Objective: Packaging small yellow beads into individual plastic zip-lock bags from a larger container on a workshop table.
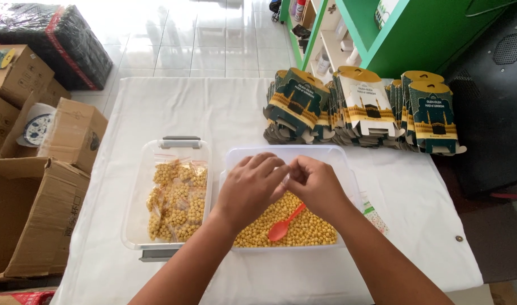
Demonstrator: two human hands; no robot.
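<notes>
Two hands meet over a clear tub [236, 161] of yellow chickpeas [303, 229] on a white-clothed table [174, 107]. Left hand [250, 189] and right hand [318, 186] have fingertips pinched together, touching; what they grip is too small to tell. An orange spoon [284, 225] lies on the chickpeas, just under the right hand. Beside the tub, to the left, a second clear tub [135, 226] holds small filled bags [176, 200]. Folded printed cartons [363, 107] are stacked at the table's far edge. Brown boxes [33, 209] stand on the floor at left.
</notes>
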